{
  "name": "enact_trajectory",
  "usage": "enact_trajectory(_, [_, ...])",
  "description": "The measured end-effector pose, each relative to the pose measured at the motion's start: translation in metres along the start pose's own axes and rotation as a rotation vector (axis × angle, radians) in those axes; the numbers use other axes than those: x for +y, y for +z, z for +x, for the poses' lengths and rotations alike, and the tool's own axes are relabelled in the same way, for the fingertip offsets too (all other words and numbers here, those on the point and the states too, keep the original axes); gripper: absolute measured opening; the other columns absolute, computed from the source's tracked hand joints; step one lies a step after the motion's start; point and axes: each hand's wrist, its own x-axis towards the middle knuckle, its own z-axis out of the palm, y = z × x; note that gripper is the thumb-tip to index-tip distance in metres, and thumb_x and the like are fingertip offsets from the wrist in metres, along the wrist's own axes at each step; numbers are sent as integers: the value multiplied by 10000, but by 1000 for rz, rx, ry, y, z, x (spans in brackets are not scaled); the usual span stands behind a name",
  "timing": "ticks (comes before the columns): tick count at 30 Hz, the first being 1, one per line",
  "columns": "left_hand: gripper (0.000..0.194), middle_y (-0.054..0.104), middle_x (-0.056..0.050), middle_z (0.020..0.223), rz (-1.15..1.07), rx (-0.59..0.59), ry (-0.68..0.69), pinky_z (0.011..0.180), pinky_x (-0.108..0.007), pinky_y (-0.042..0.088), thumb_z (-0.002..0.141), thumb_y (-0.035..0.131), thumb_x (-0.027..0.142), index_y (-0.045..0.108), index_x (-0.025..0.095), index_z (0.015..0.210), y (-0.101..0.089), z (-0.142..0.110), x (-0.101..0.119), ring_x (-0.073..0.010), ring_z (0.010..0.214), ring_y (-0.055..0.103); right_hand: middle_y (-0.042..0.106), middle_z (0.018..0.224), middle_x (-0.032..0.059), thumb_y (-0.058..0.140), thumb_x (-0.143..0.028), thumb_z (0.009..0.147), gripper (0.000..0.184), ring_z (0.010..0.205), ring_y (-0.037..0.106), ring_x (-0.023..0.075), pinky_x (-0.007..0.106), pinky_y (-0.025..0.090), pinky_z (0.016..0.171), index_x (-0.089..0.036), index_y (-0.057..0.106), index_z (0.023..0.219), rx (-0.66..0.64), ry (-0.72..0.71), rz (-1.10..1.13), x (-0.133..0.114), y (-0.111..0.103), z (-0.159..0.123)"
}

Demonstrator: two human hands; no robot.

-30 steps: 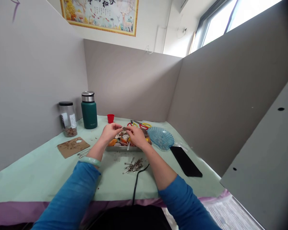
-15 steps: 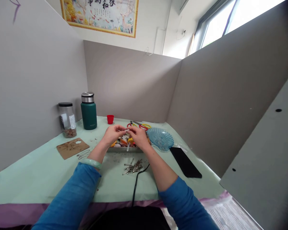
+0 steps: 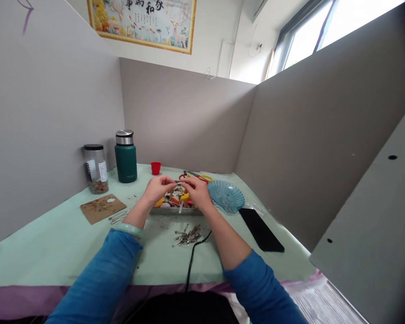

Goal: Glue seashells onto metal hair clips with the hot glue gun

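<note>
My left hand (image 3: 158, 189) and my right hand (image 3: 196, 192) come together over a shallow metal tray (image 3: 173, 211). Thumb and fingers of each are pinched; whatever sits between them is too small to make out. Mixed small pieces in orange, white and yellow (image 3: 184, 197) fill the tray, along with a pale stick-like piece (image 3: 181, 206) at its front edge. On the cloth nearer me lies a pile of small metal clips or pins (image 3: 188, 235). A pale green bangle (image 3: 127, 230) circles my left wrist.
Beyond the tray are a red cup (image 3: 155, 168) and pliers or scissors (image 3: 202, 177). A blue shell-shaped dish (image 3: 227, 196) and black phone-like slab (image 3: 261, 229) lie right. Left stand a green bottle (image 3: 126, 163), a jar (image 3: 96, 168) and a brown card (image 3: 103, 209). A black cable (image 3: 191, 261) runs forward.
My fingertips have drawn slightly apart, and the pale small piece seen between them earlier is no longer clear. The camera view has shifted a little; the table items stay put.
</note>
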Motion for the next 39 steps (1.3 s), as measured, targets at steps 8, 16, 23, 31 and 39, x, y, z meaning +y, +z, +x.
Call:
enact_trajectory(8, [72,609,2,461,375,100,-43,512,-249,340,553,662,227,620,239,496,-20,8,-9,-174,520,526,675,789,16,576,-287,763,220,570,581,118,240,468,603,-180,697,910,13,155,97,5,1,0])
enact_trajectory(16, [181,536,4,396,402,105,-104,469,-252,318,580,693,347,635,228,456,-28,12,-14,-162,465,486,667,738,9,571,-292,762,204,579,589,121,247,479,624,-173,685,882,-38,165,44,0,0,-2])
enact_trajectory(23, [305,713,-55,742,-101,-207,-75,676,-291,485,544,763,323,692,163,794,-9,0,-2,-203,718,646,650,702,-3,587,-290,761,197,578,591,121,244,479,603,-173,667,899,-54,148,67,10,3,-3])
enact_trajectory(31, [372,677,-46,645,-222,-200,-70,610,-293,507,562,786,399,669,132,793,9,-9,7,-161,584,626,649,743,-2,570,-297,781,164,577,600,117,242,491,582,-176,613,882,-101,149,145,9,5,-3])
enact_trajectory(39, [431,689,-66,667,-302,30,-164,595,-294,525,475,824,413,659,121,746,-1,-2,5,-149,537,623,687,909,105,692,-391,712,284,857,628,250,346,452,752,-190,649,908,-263,186,-734,-2,-36,1])
